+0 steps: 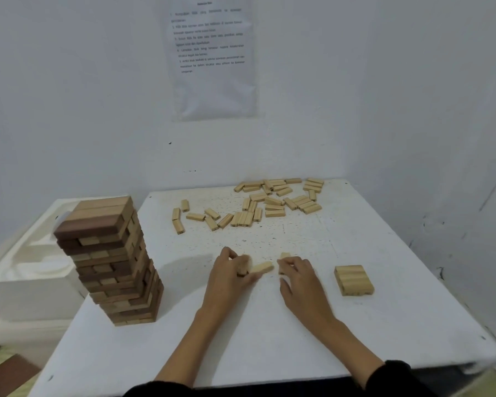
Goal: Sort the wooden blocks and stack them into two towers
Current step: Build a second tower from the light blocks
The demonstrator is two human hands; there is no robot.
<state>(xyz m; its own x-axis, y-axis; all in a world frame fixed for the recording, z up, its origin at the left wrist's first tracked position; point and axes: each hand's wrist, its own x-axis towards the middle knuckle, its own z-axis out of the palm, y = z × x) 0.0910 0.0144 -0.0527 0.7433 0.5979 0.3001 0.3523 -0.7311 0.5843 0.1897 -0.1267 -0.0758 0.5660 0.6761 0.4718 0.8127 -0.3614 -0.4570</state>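
Observation:
A tall tower of mixed dark and light wooden blocks (118, 262) stands on the left of the white table (269, 325). Several loose pale blocks (269, 203) lie scattered at the far side. A flat layer of pale blocks (353, 280) sits on the right. At the table's middle, my left hand (229, 276) grips a pale block (245, 267), and another pale block (261, 267) lies against its fingers. My right hand (301, 277) pinches a pale block (284, 257) just to the right.
A white foam box (26, 270) stands left of the table behind the tower. White walls close the corner, with a printed sheet (212, 53) taped up. The table's near edge runs by my sleeves.

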